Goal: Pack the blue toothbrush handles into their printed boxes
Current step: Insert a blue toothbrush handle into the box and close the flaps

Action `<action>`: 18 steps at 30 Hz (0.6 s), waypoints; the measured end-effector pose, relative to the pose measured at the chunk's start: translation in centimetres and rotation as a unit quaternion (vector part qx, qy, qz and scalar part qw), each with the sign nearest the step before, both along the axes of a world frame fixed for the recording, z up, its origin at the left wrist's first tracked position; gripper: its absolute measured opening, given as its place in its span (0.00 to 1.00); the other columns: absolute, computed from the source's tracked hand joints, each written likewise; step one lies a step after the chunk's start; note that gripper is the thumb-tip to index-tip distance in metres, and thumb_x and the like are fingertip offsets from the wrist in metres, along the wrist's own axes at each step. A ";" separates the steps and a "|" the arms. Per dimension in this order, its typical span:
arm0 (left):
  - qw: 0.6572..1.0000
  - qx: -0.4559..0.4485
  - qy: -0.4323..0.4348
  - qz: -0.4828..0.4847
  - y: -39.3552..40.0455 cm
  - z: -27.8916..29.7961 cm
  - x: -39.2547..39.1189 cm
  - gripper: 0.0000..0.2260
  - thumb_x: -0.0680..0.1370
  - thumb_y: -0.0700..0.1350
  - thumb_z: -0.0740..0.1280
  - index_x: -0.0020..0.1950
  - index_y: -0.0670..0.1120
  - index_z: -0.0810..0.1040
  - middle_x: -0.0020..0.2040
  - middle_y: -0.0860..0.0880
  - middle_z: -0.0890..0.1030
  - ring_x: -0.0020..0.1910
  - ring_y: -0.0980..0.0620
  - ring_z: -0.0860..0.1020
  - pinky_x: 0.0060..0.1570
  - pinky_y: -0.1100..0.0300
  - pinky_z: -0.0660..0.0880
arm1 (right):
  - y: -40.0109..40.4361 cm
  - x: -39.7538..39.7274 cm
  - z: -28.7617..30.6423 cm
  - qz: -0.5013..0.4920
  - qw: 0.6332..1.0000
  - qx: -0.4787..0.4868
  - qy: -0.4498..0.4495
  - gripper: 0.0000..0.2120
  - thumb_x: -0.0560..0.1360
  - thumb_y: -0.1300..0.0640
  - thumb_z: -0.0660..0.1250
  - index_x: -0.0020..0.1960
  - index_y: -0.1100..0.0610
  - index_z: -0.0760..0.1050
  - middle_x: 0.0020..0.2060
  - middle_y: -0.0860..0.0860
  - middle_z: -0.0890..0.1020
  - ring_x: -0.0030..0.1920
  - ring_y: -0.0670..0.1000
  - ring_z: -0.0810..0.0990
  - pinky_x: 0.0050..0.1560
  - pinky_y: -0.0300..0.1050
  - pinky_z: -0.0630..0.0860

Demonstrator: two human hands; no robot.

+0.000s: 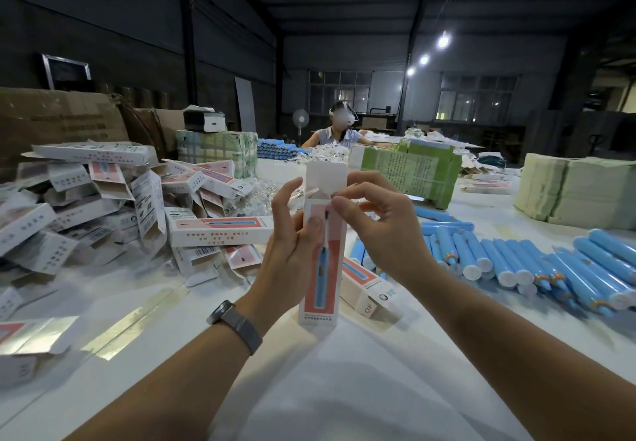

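I hold a printed box (321, 268) upright above the white table, its pink face with a blue toothbrush picture towards me and its top flap open and standing up. My left hand (292, 244) grips the box's left side, thumb on its front. My right hand (375, 223) pinches a small side flap at the box's open top. Whether a handle is inside is hidden. Loose blue toothbrush handles (537, 261) lie in a heap on the right. Another printed box (364, 289) lies flat just behind the held one.
A big pile of printed boxes (113, 206) covers the table's left side. Green bundled stacks (413, 172) and pale stacks (578, 189) stand at the back right. A person (339, 130) sits across the table. Silver tape strips (134, 323) cross the white table (344, 389).
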State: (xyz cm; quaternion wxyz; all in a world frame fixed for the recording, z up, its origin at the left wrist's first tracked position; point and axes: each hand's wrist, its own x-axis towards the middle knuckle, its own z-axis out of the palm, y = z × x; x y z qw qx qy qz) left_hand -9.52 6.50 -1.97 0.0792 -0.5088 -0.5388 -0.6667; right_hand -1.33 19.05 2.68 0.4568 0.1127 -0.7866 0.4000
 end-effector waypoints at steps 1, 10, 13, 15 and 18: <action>1.000 -0.003 -0.003 -0.004 0.0 0.0 0.0 0.17 0.82 0.55 0.55 0.64 0.77 0.56 0.55 0.59 0.82 0.52 0.51 0.84 0.46 0.57 0.82 | 0.1 0.1 0.1 -0.009 1.000 0.007 -0.001 0.04 0.75 0.60 0.72 0.45 0.51 0.81 0.53 0.45 0.79 0.54 0.46 0.79 0.49 0.43 0.78; 0.999 -0.001 -0.035 -0.014 -0.1 0.0 -0.1 0.19 0.81 0.53 0.57 0.69 0.70 0.56 0.51 0.52 0.83 0.50 0.47 0.83 0.51 0.50 0.82 | -0.5 0.1 0.2 -0.003 0.999 0.027 0.035 0.11 0.73 0.64 0.73 0.47 0.51 0.76 0.48 0.45 0.82 0.50 0.48 0.81 0.47 0.46 0.78; 0.999 -0.005 -0.031 -0.018 -0.1 0.1 0.0 0.18 0.82 0.52 0.57 0.68 0.69 0.58 0.51 0.52 0.82 0.50 0.46 0.83 0.51 0.48 0.82 | -0.4 0.2 0.5 0.006 0.999 0.029 0.029 0.15 0.73 0.64 0.73 0.53 0.49 0.74 0.46 0.43 0.81 0.49 0.49 0.80 0.45 0.45 0.77; 0.999 0.002 -0.035 -0.033 -0.1 0.2 -0.1 0.17 0.82 0.51 0.57 0.66 0.70 0.61 0.51 0.50 0.82 0.50 0.46 0.83 0.50 0.50 0.82 | -0.3 0.2 0.6 0.001 0.999 0.052 0.012 0.17 0.75 0.63 0.71 0.59 0.47 0.75 0.48 0.43 0.81 0.51 0.48 0.79 0.46 0.41 0.77; 0.998 0.008 -0.039 -0.057 -0.2 0.4 -0.2 0.16 0.82 0.49 0.58 0.64 0.69 0.63 0.50 0.50 0.83 0.49 0.50 0.83 0.46 0.58 0.80 | -0.1 0.0 0.8 0.009 0.997 0.070 -0.015 0.18 0.77 0.61 0.68 0.63 0.46 0.75 0.53 0.44 0.78 0.54 0.49 0.78 0.48 0.43 0.79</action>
